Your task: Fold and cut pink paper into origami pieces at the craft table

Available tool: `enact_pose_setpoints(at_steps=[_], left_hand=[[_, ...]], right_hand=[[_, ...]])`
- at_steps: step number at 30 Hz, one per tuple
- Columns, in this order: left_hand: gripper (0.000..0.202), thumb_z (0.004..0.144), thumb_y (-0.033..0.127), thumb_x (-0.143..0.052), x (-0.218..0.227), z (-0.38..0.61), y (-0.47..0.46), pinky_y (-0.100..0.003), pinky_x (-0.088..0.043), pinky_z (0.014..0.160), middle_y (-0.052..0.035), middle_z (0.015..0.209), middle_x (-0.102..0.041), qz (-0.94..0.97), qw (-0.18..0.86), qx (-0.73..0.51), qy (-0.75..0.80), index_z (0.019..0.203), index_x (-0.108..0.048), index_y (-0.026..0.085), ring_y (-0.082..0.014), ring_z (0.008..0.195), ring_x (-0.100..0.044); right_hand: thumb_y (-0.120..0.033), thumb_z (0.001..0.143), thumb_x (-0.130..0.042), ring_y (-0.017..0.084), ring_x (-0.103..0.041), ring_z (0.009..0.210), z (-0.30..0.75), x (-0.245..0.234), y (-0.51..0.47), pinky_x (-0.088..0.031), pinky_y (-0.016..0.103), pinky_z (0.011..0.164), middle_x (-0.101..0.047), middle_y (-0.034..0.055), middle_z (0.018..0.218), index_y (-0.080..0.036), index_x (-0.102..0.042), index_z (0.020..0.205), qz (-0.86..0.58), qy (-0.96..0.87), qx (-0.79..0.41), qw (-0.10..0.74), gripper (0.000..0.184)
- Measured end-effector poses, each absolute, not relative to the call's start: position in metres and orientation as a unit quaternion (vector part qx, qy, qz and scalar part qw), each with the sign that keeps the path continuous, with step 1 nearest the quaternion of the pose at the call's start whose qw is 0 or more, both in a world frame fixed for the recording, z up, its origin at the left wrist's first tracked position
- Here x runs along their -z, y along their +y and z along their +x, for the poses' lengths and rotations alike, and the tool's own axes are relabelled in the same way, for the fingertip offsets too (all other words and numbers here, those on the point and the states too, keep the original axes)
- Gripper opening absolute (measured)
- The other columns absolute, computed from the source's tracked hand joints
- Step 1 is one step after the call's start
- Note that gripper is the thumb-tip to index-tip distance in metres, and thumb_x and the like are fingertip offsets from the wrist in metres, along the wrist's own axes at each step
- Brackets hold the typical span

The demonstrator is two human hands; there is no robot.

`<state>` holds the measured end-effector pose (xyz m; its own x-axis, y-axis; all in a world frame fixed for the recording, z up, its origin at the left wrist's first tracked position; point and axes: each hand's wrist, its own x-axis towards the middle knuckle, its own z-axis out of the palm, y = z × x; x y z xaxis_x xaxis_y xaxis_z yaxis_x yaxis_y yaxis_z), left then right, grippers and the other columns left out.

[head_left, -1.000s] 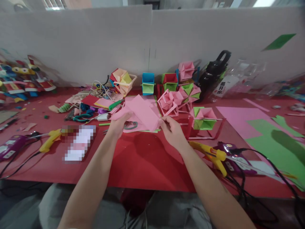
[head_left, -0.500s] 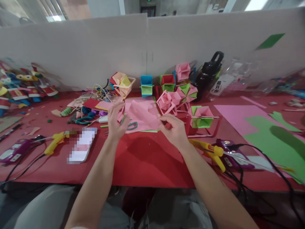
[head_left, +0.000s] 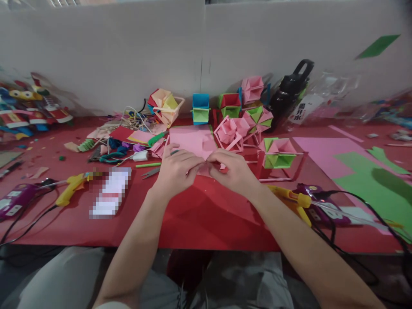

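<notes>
My left hand [head_left: 180,168] and my right hand [head_left: 231,171] meet over the middle of the red table, fingertips almost touching. Both are closed in a pinch on a piece of pink paper [head_left: 203,171], mostly hidden by the fingers. Directly behind them lies a larger pink sheet [head_left: 189,139]. Scissors [head_left: 150,173] lie left of my left hand, their handles hidden behind it, with a green stick [head_left: 148,165] beside them. Beyond my right hand stands a pink-and-green folded paper shape [head_left: 278,153] on a red frame.
Folded paper shapes [head_left: 200,109] line the back by a white partition [head_left: 103,56]. A phone [head_left: 111,193] and a yellow glue gun [head_left: 71,189] lie left; another glue gun [head_left: 291,197] with cables sits by my right forearm. Green paper [head_left: 370,180] and a black bottle [head_left: 286,96] are right.
My hands have come together from apart, the left moving right and closing its fingers. The pink paper, spread out before, is now mostly hidden between them. The view has tilted down slightly.
</notes>
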<state>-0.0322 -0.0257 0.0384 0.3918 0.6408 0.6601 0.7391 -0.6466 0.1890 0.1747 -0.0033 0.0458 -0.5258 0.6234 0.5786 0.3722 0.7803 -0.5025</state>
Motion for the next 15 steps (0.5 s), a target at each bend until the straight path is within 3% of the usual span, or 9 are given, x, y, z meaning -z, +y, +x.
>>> enact_pose_setpoints(at_steps=[5,15], left_hand=[[0.028,0.089,0.009,-0.05,-0.033,-0.032,-0.022,-0.041,-0.033,0.097,0.0003,0.084,-0.078,-0.84,0.065,0.334,-0.422,0.09,-0.073,0.024,-0.0187,0.08,-0.069],[0.023,0.092,0.015,-0.056,-0.031,-0.047,-0.015,-0.044,-0.032,0.101,0.0007,0.086,-0.08,-0.796,0.075,0.394,-0.454,0.086,-0.075,0.027,-0.02,0.082,-0.072]], right_hand=[[-0.011,0.084,-0.058,0.017,-0.06,0.073,0.17,-0.033,-0.002,-0.047,0.031,0.071,-0.064,0.0027,0.078,-0.021,-0.061,0.079,-0.28,-0.849,-0.161,0.418,0.012],[-0.013,0.082,-0.059,0.018,-0.063,0.07,0.186,-0.036,-0.002,-0.05,0.034,0.071,-0.068,0.002,0.075,-0.023,-0.062,0.073,-0.32,-0.815,-0.168,0.454,0.013]])
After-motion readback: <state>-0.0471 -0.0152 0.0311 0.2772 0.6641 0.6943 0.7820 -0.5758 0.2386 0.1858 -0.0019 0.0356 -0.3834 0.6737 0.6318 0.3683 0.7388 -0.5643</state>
